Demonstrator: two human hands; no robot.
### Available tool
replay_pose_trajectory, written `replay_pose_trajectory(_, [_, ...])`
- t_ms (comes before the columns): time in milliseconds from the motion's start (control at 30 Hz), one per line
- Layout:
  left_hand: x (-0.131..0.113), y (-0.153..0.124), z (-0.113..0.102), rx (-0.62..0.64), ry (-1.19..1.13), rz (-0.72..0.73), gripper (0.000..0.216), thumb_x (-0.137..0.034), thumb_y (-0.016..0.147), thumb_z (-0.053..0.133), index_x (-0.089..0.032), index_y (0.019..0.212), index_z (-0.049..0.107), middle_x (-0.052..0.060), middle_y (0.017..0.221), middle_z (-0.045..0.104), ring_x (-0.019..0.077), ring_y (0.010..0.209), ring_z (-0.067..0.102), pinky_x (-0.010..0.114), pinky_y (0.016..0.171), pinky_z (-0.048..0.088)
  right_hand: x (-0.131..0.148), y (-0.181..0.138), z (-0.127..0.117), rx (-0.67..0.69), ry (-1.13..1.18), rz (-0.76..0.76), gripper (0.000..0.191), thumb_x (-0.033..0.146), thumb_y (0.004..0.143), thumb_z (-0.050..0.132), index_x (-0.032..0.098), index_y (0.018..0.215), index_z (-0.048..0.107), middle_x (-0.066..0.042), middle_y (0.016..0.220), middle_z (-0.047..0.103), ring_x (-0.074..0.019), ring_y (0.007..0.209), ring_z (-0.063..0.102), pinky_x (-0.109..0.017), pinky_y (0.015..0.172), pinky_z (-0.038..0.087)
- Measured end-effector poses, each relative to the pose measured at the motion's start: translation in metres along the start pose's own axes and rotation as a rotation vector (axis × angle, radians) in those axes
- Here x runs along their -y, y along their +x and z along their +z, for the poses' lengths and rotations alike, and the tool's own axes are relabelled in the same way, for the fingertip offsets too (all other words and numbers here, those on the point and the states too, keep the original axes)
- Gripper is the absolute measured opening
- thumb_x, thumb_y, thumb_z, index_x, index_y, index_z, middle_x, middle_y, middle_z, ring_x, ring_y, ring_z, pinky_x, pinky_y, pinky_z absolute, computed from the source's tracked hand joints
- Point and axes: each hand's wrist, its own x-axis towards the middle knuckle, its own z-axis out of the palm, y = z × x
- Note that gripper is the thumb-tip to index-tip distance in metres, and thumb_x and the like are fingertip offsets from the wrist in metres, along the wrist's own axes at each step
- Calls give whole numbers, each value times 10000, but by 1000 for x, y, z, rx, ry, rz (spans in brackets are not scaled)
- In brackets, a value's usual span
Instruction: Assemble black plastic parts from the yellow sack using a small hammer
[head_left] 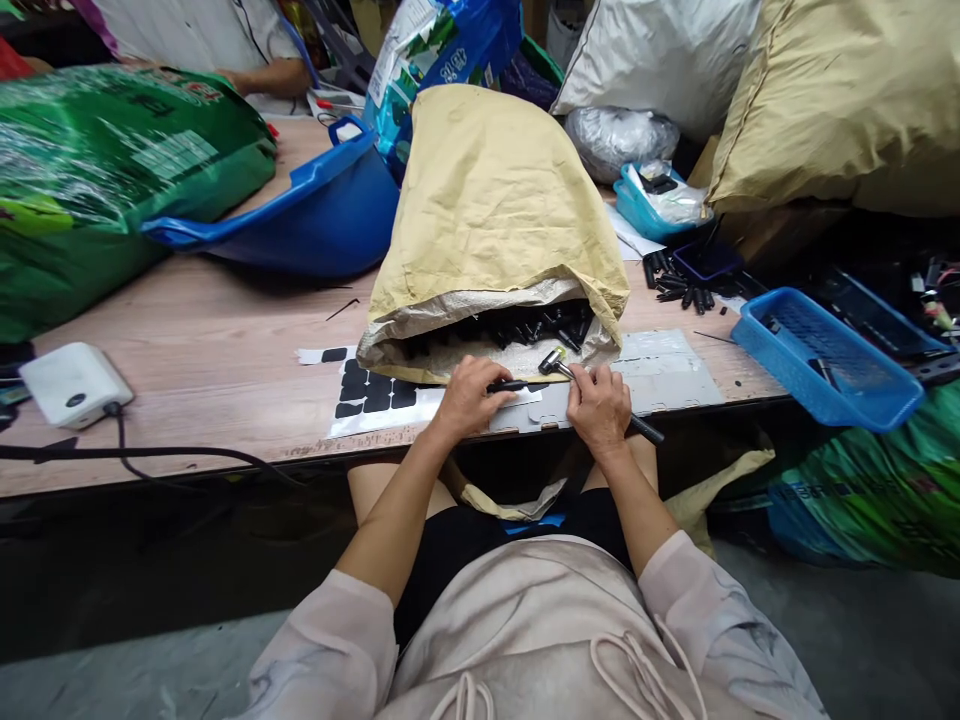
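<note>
My left hand [469, 398] is closed on a slim black tube [508, 386], its thin tip pointing right, low over the work surface. In my right hand [600, 408] is a small hammer [646, 430], gripped around its handle. Its shiny metal head points up and left, close to the tube's tip. Just beyond both hands lies a yellow woven sack [502, 200], its mouth toward me, with many black tube-like parts [525, 328] inside. A white sheet with black stickers [375, 392] lies beside my left hand. Under my hands is a grey board [667, 375].
On the left stand a blue basin [300, 220], a green bag [127, 170] and a white box with a cable [75, 382]. To the right are loose black parts [686, 285] and a blue basket [825, 370]. Another person's arm [274, 78] shows at the far side.
</note>
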Motion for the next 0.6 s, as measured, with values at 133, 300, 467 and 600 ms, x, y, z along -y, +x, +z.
replay_pose_trajectory(133, [0,-9,18,24,-71,-44,216,-341,823,863,-228,967,750,36,955,719,251,951,597,393,908,445,-1,-1,-1,12,5,9,315,289,999,557,273,1269,718,-87,1001,592,-248,932,431,-345,763,303])
replay_pose_trajectory(300, [3,-8,21,0,-104,-55,249,-362,790,890,-234,951,750,31,948,711,250,946,596,392,915,444,-3,0,-1,31,22,21,297,303,1015,554,265,1253,727,-90,1007,611,-248,933,450,-345,767,330])
replay_pose_trajectory(467, [-1,-7,19,6,-121,-98,205,-285,775,886,-229,926,759,27,940,712,250,959,602,399,928,449,-3,0,-6,-11,93,24,308,293,1048,506,239,1224,753,-89,981,654,-240,906,524,-341,782,399])
replay_pose_trajectory(600, [-1,-5,20,8,-132,-124,182,-292,783,876,-233,918,769,25,935,709,251,968,599,399,922,453,6,-8,-16,-41,328,11,395,327,1096,398,204,1291,719,-98,1036,684,-223,951,618,-318,819,482])
